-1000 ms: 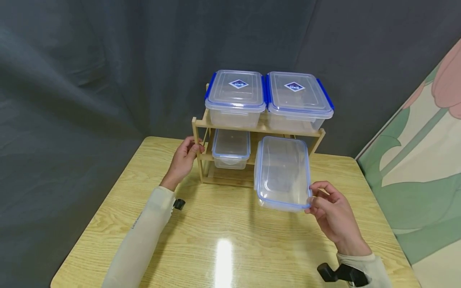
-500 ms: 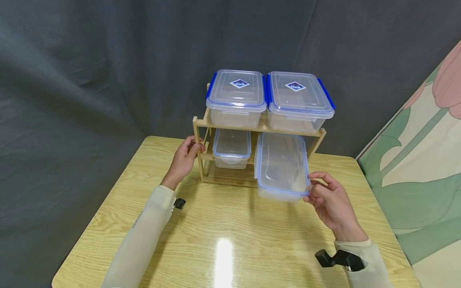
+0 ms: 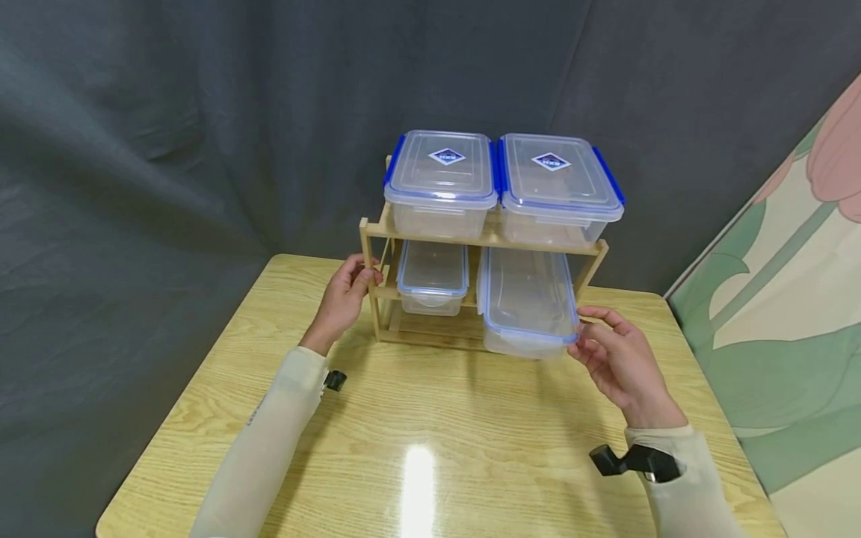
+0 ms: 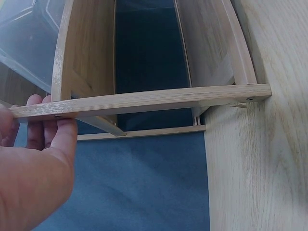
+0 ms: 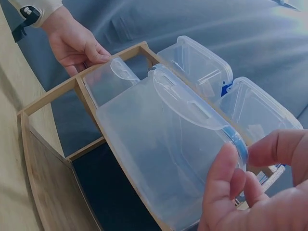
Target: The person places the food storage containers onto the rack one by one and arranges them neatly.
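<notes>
My left hand (image 3: pixel 344 295) grips the left front post of a small wooden shelf rack (image 3: pixel 484 237); in the left wrist view its thumb and fingers wrap that post (image 4: pixel 144 100). With its thumb and fingers my right hand (image 3: pixel 622 359) pinches the front right corner of a clear lidded food container (image 3: pixel 528 299) with a pale blue seal. This container lies partly inside the middle shelf, its front end jutting out over the table. Left of it on the same shelf sits a smaller clear container (image 3: pixel 433 273).
Two larger clear boxes with blue clips, a left box (image 3: pixel 440 168) and a right box (image 3: pixel 561 175), stand side by side on the top shelf. The rack stands on a wooden table (image 3: pixel 377 448) before a dark curtain (image 3: pixel 202 134). A floral panel (image 3: pixel 794 314) borders the right.
My right hand has moved away from me with the container, which now reaches deeper into the middle shelf. The left hand stays on the rack's post.
</notes>
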Available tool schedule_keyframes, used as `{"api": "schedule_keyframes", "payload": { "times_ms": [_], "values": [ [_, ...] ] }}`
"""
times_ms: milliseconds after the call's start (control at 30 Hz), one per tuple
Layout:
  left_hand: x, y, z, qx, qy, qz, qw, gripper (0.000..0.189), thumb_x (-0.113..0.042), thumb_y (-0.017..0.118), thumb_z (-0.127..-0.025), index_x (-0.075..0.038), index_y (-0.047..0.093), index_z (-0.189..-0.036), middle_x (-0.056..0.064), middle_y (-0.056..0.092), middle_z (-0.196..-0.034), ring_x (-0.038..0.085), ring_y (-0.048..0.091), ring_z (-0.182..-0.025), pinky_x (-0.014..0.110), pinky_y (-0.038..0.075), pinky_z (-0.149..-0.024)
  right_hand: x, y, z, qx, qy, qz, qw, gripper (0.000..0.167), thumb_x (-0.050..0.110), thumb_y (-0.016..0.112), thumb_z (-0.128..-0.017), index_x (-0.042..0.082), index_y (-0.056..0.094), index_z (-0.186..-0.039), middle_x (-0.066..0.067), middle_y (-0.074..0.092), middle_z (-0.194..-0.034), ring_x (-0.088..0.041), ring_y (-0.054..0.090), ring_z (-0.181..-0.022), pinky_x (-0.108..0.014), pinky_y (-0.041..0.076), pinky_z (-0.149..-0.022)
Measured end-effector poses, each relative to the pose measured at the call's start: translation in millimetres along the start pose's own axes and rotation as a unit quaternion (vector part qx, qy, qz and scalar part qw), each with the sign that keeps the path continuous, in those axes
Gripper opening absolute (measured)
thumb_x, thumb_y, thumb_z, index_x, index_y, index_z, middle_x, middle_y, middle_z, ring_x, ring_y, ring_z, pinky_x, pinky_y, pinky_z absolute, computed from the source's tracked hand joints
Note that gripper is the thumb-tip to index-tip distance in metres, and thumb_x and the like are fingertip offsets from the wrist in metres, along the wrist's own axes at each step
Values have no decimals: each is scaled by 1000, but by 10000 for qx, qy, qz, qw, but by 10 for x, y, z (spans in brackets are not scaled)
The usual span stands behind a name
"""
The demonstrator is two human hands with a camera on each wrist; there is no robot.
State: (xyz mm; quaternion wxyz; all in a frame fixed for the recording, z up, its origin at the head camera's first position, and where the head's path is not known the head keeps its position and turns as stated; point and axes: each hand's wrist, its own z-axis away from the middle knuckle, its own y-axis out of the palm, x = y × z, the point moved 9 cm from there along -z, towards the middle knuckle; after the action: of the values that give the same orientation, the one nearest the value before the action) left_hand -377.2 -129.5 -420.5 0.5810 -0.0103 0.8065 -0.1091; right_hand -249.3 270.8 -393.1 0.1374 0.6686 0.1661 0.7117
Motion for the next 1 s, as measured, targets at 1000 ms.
{"api": "schedule_keyframes", "payload": {
  "times_ms": [1000],
  "values": [
    [-8, 14, 5, 26, -71, 122, 9999, 36, -19, 42, -115, 5, 51, -141, 30, 62, -121, 43, 61, -120, 57, 47, -115, 37, -120, -363, -643, 224, 4, 9977, 12, -2, 61, -103, 7, 65, -110, -4, 64, -107, -14, 65, -81, -20, 62, -74]
  ]
}}
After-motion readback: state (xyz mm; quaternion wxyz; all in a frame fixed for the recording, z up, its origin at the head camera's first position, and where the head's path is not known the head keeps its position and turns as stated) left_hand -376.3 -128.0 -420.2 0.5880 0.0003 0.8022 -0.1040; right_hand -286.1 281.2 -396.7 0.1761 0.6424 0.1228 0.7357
